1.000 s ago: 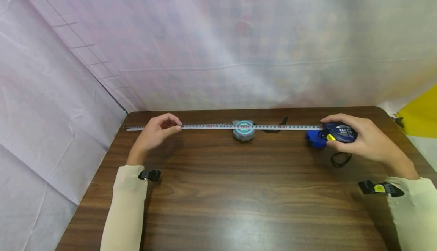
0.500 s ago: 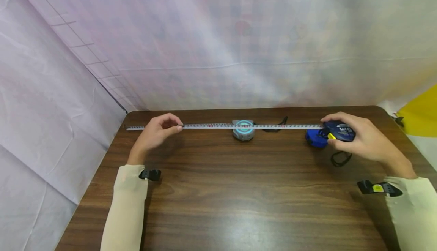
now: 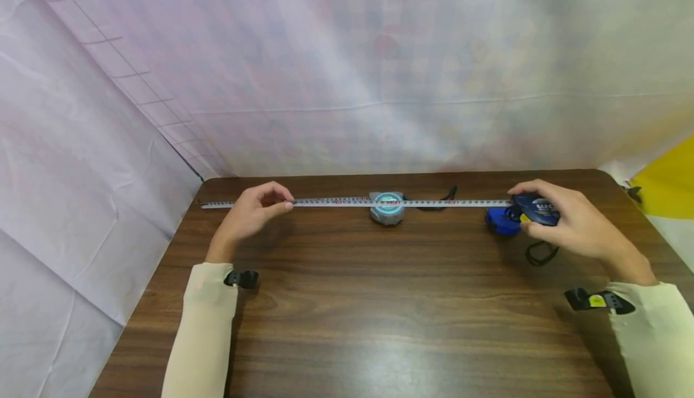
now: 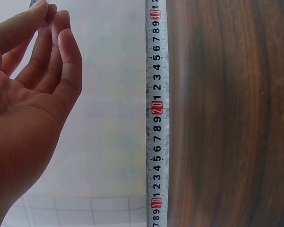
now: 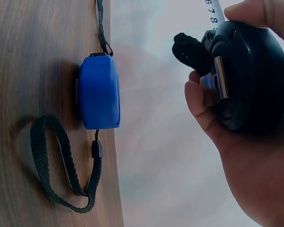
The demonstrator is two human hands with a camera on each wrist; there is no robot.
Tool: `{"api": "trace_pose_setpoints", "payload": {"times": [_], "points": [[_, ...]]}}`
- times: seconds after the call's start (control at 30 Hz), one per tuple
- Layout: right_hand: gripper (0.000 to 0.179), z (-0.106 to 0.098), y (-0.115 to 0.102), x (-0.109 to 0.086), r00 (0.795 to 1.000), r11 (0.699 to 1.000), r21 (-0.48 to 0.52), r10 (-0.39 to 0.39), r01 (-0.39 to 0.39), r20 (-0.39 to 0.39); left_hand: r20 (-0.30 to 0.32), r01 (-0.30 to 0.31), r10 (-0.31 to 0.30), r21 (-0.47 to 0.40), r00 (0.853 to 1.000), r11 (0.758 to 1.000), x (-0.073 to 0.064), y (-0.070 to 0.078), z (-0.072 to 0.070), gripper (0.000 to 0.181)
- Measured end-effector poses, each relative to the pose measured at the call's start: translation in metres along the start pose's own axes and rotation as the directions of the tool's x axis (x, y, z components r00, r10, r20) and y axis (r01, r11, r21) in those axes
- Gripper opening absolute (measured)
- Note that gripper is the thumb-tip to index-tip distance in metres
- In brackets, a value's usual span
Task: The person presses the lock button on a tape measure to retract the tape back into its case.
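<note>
My right hand [image 3: 582, 223] grips a dark blue tape measure [image 3: 537, 208], thumb and fingers curled round its case. From it a white blade [image 3: 461, 203] stretches leftward to my left hand [image 3: 244, 218], which pinches its end between thumb and fingertips. This blade passes over a grey tape measure [image 3: 387, 215] with a bright cyan ring on its face. A second blade [image 4: 157, 135], with red tens marks, lies along the tabletop beside my left hand. In the right wrist view the dark case [image 5: 251, 75] shows a metal clip [image 5: 221, 78] and a black strap end.
A bright blue tape measure [image 3: 501, 222] stands on the table just below the held one, its black wrist strap [image 3: 541, 253] looped in front. Another black strap [image 3: 451, 193] lies right of the grey case. White curtain [image 3: 347, 85] hangs behind the brown wooden table [image 3: 390, 301].
My right hand has shifted slightly left with the dark blue tape measure, turning it a little. My left hand has moved slightly right, still pinching the blade end.
</note>
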State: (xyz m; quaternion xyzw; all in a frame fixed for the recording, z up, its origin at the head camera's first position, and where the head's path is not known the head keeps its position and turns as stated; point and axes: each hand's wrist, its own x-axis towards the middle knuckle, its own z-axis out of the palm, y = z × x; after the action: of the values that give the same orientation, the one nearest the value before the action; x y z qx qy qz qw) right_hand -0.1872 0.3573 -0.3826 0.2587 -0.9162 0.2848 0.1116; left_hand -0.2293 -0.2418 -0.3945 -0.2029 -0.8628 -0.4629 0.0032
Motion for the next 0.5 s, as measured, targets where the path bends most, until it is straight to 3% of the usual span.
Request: {"api": "trace_pose_setpoints", "payload": {"times": [0.5], "points": [[0.066,0.0064,-0.0031,0.0034,1.000,1.000,-0.017,0.022,-0.022,0.021,0.033,-0.008,0.009,-0.032,0.999,0.999,0.0050,-0.0005,0.0083,0.016]]}}
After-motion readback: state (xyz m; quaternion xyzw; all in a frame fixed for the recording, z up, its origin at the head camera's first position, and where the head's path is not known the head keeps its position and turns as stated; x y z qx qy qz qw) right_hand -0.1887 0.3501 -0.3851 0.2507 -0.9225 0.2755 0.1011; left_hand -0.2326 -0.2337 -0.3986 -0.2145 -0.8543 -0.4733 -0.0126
